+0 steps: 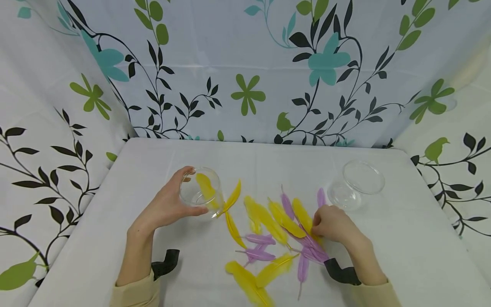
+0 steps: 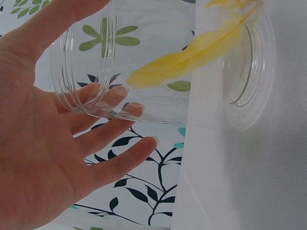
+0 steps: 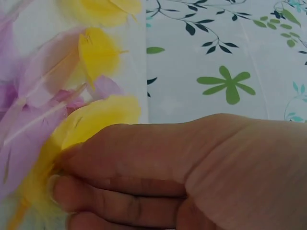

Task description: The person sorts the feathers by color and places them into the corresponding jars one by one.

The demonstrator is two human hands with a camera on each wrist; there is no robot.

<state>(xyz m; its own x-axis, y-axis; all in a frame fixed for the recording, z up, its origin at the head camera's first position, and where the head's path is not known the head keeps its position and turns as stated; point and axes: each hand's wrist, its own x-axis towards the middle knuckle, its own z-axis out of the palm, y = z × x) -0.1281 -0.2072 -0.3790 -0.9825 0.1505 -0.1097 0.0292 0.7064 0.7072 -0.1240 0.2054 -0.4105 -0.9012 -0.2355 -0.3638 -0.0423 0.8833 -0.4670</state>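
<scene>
My left hand [image 1: 165,204] grips a clear jar [image 1: 188,194], thumb on the near side and fingers around the far side. The jar is tilted over the table, its base edge near the cloth. Inside it lies a yellow feather [image 1: 205,185], which shows through the wall in the left wrist view. On the right, my right hand [image 1: 337,226] pinches a yellow feather [image 3: 110,112] between thumb and fingertips, low over the pile. Purple feathers [image 1: 287,207] lie right beside those fingertips, mixed with more yellow feathers [image 1: 264,213].
A second clear jar [image 1: 379,187] stands at the right rear of the white table [image 1: 418,256]. Several yellow and purple feathers [image 1: 260,254] spread across the middle and front. Behind the table hangs a patterned curtain [image 1: 215,51].
</scene>
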